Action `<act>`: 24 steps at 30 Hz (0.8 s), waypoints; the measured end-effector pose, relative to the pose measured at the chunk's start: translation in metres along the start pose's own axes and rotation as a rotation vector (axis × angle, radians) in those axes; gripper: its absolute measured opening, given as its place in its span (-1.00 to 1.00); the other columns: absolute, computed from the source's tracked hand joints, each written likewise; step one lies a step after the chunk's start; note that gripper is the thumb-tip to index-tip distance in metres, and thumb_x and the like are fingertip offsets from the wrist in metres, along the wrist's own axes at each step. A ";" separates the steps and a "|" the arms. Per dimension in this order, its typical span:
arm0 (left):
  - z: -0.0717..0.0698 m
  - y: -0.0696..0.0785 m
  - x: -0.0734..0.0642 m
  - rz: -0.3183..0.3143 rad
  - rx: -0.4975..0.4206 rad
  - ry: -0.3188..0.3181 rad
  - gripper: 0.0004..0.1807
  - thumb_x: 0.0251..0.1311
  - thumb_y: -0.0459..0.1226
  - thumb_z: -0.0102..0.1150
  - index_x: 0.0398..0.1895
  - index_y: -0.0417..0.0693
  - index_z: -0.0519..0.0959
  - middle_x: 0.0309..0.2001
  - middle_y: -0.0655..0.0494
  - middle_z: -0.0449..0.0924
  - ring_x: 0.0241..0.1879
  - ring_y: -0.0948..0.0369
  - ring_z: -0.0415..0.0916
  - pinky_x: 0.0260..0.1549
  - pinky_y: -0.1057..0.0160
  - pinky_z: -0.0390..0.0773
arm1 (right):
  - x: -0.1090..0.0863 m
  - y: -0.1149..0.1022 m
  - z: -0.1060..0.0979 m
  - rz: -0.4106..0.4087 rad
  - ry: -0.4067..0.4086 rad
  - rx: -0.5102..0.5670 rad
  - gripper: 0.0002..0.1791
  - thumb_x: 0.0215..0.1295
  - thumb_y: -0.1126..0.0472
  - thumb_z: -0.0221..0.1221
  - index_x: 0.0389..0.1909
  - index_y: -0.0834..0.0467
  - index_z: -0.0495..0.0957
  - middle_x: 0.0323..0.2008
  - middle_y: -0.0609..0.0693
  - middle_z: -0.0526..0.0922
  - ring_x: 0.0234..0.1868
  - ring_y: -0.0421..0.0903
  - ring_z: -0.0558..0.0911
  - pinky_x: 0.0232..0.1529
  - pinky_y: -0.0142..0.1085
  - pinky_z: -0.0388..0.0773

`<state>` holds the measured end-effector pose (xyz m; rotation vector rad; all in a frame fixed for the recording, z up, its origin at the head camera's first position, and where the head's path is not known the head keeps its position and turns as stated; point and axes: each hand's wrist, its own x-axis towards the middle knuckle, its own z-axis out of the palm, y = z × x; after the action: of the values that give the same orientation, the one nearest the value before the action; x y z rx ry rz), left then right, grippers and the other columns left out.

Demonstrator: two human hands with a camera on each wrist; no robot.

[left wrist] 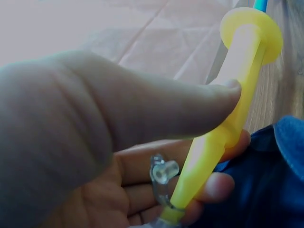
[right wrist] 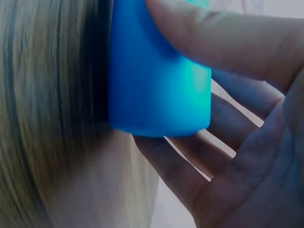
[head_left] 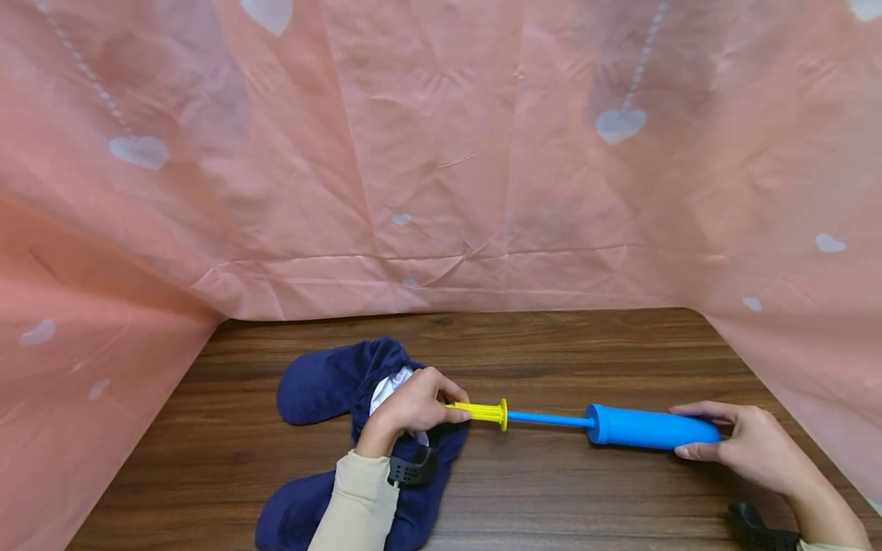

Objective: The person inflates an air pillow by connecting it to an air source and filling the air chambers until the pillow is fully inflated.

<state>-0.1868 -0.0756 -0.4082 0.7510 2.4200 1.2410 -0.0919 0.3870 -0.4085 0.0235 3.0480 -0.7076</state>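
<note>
A hand pump lies crosswise between both hands, its thin blue rod [head_left: 547, 418] drawn out between the yellow nozzle end [head_left: 485, 412] and the blue barrel [head_left: 634, 427]. My left hand [head_left: 416, 402] pinches the yellow end between thumb and fingers. In the left wrist view, the tapered yellow tip [left wrist: 190, 183] sits in a clear valve [left wrist: 165, 172]. My right hand [head_left: 754, 444] grips the far end of the barrel, thumb on the near side and fingers behind it. Beneath the left hand is a navy fabric item [head_left: 331, 383] with white lining [head_left: 389, 389], partly hidden by the forearm.
Pink curtain [head_left: 441, 153] with white hearts hangs behind and along both sides of the dark wooden table [head_left: 537, 360]. Two rounded navy flaps spread to the left, the nearer flap [head_left: 292, 509] by the left sleeve [head_left: 361, 497].
</note>
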 end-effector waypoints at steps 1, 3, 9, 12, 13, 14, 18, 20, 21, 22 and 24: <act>0.000 0.000 0.000 0.001 0.001 0.004 -0.97 0.27 -0.38 0.49 -0.27 -0.17 0.85 -0.39 0.12 0.70 -0.50 0.27 0.37 -0.50 0.38 0.36 | 0.001 -0.002 0.001 -0.007 0.006 0.002 -0.33 0.07 -0.13 0.63 0.19 0.05 0.77 0.09 0.34 0.78 0.01 0.19 0.76 -0.27 -0.35 0.50; 0.000 0.000 0.000 0.006 0.004 0.009 -0.96 0.26 -0.38 0.50 -0.28 -0.19 0.84 -0.41 0.13 0.69 -0.49 0.28 0.37 -0.49 0.39 0.36 | 0.002 -0.007 0.003 -0.024 0.018 0.007 -0.35 0.03 -0.13 0.65 0.16 0.03 0.78 0.08 0.31 0.79 -0.03 0.04 0.74 -0.27 -0.37 0.49; 0.000 0.000 -0.001 0.001 0.012 0.021 -0.96 0.25 -0.39 0.50 -0.29 -0.21 0.84 -0.40 0.12 0.71 -0.48 0.28 0.39 -0.46 0.39 0.37 | 0.004 -0.026 0.016 -0.076 0.055 0.025 -0.41 -0.03 -0.11 0.67 0.07 -0.04 0.81 0.00 0.18 0.83 -0.18 -0.26 0.60 -0.26 -0.38 0.49; 0.000 0.000 -0.002 0.009 0.025 0.030 -0.99 0.24 -0.42 0.49 -0.33 -0.21 0.83 -0.45 0.17 0.65 -0.49 0.30 0.36 -0.47 0.40 0.34 | 0.004 -0.036 0.023 -0.070 0.057 0.051 -0.41 -0.02 -0.10 0.67 0.07 -0.05 0.81 0.01 0.16 0.83 -0.17 -0.20 0.62 -0.25 -0.38 0.48; 0.000 0.000 -0.002 0.013 0.031 0.032 -0.98 0.24 -0.42 0.49 -0.34 -0.22 0.83 -0.46 0.18 0.63 -0.50 0.31 0.35 -0.48 0.41 0.33 | 0.004 -0.038 0.026 -0.070 0.058 0.060 -0.42 -0.02 -0.10 0.67 0.07 -0.05 0.81 0.02 0.16 0.83 -0.15 -0.17 0.63 -0.25 -0.37 0.48; 0.000 0.000 -0.002 0.018 0.037 0.035 -0.97 0.23 -0.43 0.48 -0.36 -0.22 0.82 -0.48 0.19 0.61 -0.50 0.31 0.34 -0.48 0.41 0.32 | 0.004 -0.041 0.028 -0.068 0.058 0.069 -0.42 -0.02 -0.10 0.67 0.07 -0.05 0.81 0.02 0.16 0.83 -0.13 -0.12 0.64 -0.24 -0.37 0.48; 0.001 0.002 -0.003 0.030 0.056 0.047 -0.96 0.23 -0.44 0.48 -0.38 -0.21 0.82 -0.49 0.19 0.60 -0.51 0.33 0.32 -0.49 0.42 0.30 | 0.003 -0.049 0.035 -0.069 0.067 0.090 -0.43 -0.03 -0.07 0.67 0.06 -0.06 0.82 0.03 0.16 0.83 -0.07 -0.01 0.69 -0.23 -0.36 0.50; 0.001 0.004 -0.004 0.024 0.063 0.045 -0.96 0.22 -0.44 0.48 -0.37 -0.19 0.83 -0.48 0.19 0.62 -0.51 0.33 0.33 -0.49 0.42 0.32 | 0.002 -0.053 0.037 -0.072 0.068 0.099 -0.43 -0.02 -0.06 0.67 0.07 -0.05 0.82 0.04 0.16 0.83 -0.05 0.00 0.70 -0.22 -0.36 0.51; 0.001 0.005 -0.005 0.023 0.074 0.045 -0.97 0.22 -0.44 0.48 -0.36 -0.19 0.83 -0.47 0.19 0.64 -0.51 0.33 0.34 -0.49 0.43 0.33 | 0.002 -0.055 0.038 -0.076 0.068 0.104 -0.43 -0.03 -0.06 0.68 0.07 -0.04 0.82 0.03 0.16 0.83 -0.04 0.01 0.72 -0.22 -0.36 0.52; 0.001 0.007 -0.005 0.024 0.088 0.047 -0.98 0.22 -0.43 0.48 -0.35 -0.20 0.83 -0.47 0.18 0.66 -0.50 0.33 0.34 -0.48 0.43 0.33 | 0.003 -0.058 0.039 -0.077 0.070 0.107 -0.43 -0.02 -0.06 0.68 0.07 -0.05 0.82 0.03 0.14 0.83 -0.03 0.02 0.73 -0.21 -0.36 0.53; -0.002 0.011 -0.005 0.036 0.117 0.061 -0.99 0.22 -0.42 0.49 -0.33 -0.22 0.84 -0.45 0.15 0.70 -0.49 0.33 0.35 -0.46 0.43 0.34 | 0.004 -0.063 0.041 -0.087 0.079 0.120 -0.43 -0.02 -0.05 0.68 0.08 -0.04 0.82 0.04 0.14 0.84 -0.02 0.03 0.74 -0.21 -0.35 0.53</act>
<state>-0.1799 -0.0741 -0.3978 0.8042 2.5580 1.1597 -0.0962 0.3126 -0.4173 -0.0827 3.0925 -0.9159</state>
